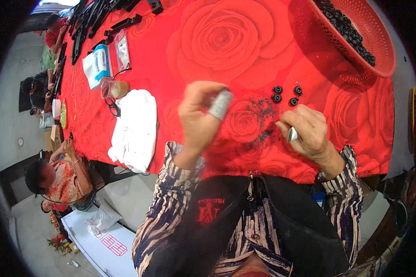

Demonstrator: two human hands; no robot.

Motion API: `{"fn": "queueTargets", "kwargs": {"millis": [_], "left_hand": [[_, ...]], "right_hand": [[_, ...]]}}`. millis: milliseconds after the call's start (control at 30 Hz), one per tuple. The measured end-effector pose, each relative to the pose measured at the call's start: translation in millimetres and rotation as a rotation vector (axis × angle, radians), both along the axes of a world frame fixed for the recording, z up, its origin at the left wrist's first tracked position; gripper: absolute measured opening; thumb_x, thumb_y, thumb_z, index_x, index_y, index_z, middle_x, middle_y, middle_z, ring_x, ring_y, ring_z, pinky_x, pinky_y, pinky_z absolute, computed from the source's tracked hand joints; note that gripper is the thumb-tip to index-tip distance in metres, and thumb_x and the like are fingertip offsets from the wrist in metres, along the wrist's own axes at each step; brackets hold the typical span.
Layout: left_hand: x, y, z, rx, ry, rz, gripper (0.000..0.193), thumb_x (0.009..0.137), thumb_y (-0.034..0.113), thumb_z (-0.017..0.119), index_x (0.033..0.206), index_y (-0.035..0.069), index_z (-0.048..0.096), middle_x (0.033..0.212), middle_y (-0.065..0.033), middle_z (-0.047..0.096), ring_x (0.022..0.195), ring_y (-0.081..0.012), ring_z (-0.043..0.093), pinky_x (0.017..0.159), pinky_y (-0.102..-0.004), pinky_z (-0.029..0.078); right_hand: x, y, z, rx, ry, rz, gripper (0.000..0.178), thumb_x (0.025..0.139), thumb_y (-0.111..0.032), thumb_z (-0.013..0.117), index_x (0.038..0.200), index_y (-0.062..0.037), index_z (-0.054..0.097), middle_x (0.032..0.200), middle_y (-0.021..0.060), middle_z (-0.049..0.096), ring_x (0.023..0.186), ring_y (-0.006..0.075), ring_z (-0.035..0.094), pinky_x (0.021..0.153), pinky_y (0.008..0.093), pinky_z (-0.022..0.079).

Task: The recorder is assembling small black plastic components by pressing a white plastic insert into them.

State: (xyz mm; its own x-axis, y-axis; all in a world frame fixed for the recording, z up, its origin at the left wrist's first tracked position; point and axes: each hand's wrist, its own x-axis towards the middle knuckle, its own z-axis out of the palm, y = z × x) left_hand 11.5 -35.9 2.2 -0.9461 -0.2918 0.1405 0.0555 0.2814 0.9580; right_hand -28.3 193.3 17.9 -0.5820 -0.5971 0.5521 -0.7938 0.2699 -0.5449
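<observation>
Over the red rose-patterned tablecloth my left hand (199, 115) is raised with its fingers curled in and somewhat blurred. A grey-white wrap (221, 105) covers its thumb, and a dark spot shows by the fingertips; whether that is a small part, I cannot make out. My right hand (309, 134) is closed just above the cloth, with a short pale, flat-ended piece (292, 135) sticking out of it; its kind is unclear. Beyond the right hand sit several small round black parts (277, 98). Black shavings (262, 111) lie scattered between the two hands.
A red plastic basket (384, 67) holding many black parts stands far right. Toward the left are a white cloth (135, 131), a cup (118, 88), glasses (113, 108), a blue-white packet (98, 65) and long black pieces (97, 21). Other people sit along the left side.
</observation>
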Motion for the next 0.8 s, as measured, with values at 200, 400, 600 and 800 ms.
{"fn": "queueTargets", "kwargs": {"millis": [200, 400, 600, 800], "left_hand": [[3.2, -31.2, -11.3, -0.460, -0.020, 0.123, 0.017, 0.072, 0.005, 0.070, 0.088, 0.005, 0.064, 0.084, -0.0058, 0.060, 0.080, -0.0203, 0.051, 0.070, -0.0314, 0.041], [-3.7, -17.6, 7.3, -0.650, 0.098, 0.129, 0.015, 0.072, 0.005, 0.070, 0.086, 0.006, 0.065, 0.082, -0.0065, 0.059, 0.081, -0.0230, 0.051, 0.070, -0.0341, 0.041], [-27.2, 31.7, 12.3, -0.566, 0.240, -0.334, 0.013, 0.069, 0.008, 0.070, 0.081, 0.007, 0.066, 0.078, -0.0059, 0.058, 0.076, -0.0244, 0.052, 0.067, -0.0358, 0.043], [-39.9, 53.5, -5.6, -0.638, 0.205, -0.413, 0.016, 0.065, 0.010, 0.070, 0.080, 0.007, 0.067, 0.080, -0.0042, 0.060, 0.077, -0.0257, 0.053, 0.066, -0.0367, 0.045]], "right_hand": [[-7.9, 5.1, -3.8, -0.009, -0.004, -0.086, 0.021, 0.070, -0.003, 0.071, 0.083, -0.0030, 0.055, 0.063, 0.0087, 0.048, 0.052, 0.0251, 0.050, 0.045, 0.0356, 0.038], [-19.5, 11.2, -4.0, -0.033, 0.060, -0.160, 0.021, 0.071, -0.003, 0.070, 0.086, -0.0035, 0.055, 0.065, 0.0095, 0.049, 0.054, 0.0266, 0.051, 0.047, 0.0352, 0.040], [-20.8, 15.3, -3.6, -0.083, 0.002, -0.230, 0.020, 0.072, -0.002, 0.068, 0.087, -0.0039, 0.055, 0.066, 0.0097, 0.050, 0.056, 0.0271, 0.052, 0.048, 0.0357, 0.041], [-20.3, 13.2, -1.6, -0.075, 0.020, -0.220, 0.020, 0.072, -0.003, 0.068, 0.087, -0.0042, 0.055, 0.067, 0.0100, 0.049, 0.058, 0.0276, 0.053, 0.049, 0.0365, 0.041]]}}
